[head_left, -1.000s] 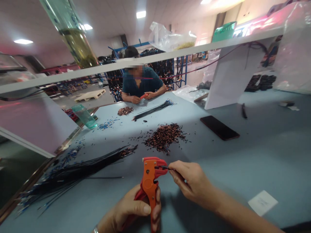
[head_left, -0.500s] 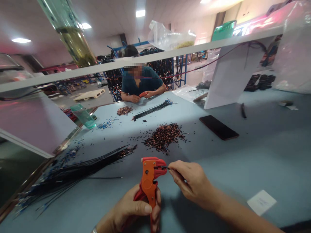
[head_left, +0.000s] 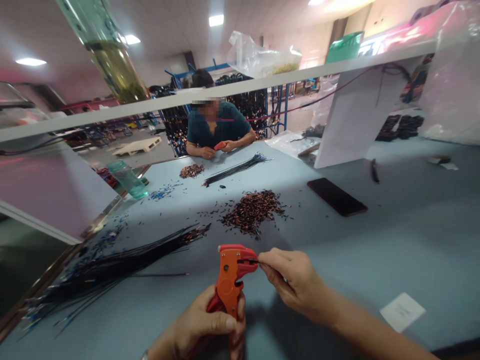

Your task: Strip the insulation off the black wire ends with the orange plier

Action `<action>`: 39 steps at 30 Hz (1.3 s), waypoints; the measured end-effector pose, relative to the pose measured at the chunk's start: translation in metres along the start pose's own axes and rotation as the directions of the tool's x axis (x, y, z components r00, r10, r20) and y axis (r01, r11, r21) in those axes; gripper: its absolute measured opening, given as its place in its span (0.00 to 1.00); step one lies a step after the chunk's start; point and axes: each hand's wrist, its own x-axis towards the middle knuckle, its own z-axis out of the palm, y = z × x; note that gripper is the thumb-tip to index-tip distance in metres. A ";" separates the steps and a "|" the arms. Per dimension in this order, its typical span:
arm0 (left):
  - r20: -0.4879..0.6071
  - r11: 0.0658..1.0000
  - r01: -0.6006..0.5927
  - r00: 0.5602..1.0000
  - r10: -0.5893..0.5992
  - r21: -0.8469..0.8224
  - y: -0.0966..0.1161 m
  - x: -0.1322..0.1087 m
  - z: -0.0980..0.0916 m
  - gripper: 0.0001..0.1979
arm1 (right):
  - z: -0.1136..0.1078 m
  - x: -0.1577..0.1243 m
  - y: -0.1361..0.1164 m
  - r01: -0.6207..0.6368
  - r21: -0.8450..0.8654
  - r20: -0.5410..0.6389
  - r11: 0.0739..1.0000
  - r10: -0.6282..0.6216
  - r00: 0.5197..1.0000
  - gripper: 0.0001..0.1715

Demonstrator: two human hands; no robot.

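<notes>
An orange and red wire stripper stands upright in my left hand, whose fingers wrap its handles. Its red jaws point right, toward my right hand. Thumb and forefinger of that hand pinch a thin black wire, its tip at the jaws; most of the wire is hidden by the hand. Just beyond the tool lies a heap of short black and copper-coloured offcuts. To the left a bundle of long black wires is spread out, with one wire lying apart from it.
A dark phone and a white paper slip lie to the right. Farther back are a smaller wire bundle, a copper-coloured pile and a greenish bottle. Across the table a person holds a red tool. A white shelf spans above.
The wire stripper's red jaws have closed together around the wire tip, and its handles look squeezed closer. My right hand has shifted very slightly left.
</notes>
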 end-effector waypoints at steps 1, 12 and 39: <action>-0.004 1.000 0.006 1.000 -0.006 0.005 0.000 0.000 0.000 0.16 | 0.000 0.000 0.000 0.000 0.002 0.002 1.000 0.000 1.000 0.11; -0.043 0.999 0.019 0.999 -0.017 0.047 0.000 0.001 0.003 0.18 | -0.001 0.003 -0.002 -0.031 0.021 0.005 0.999 0.030 1.000 0.11; -0.033 0.992 -0.076 0.996 0.079 0.105 -0.014 0.003 0.007 0.20 | 0.003 0.001 -0.009 0.052 -0.129 -0.089 0.990 -0.064 0.994 0.12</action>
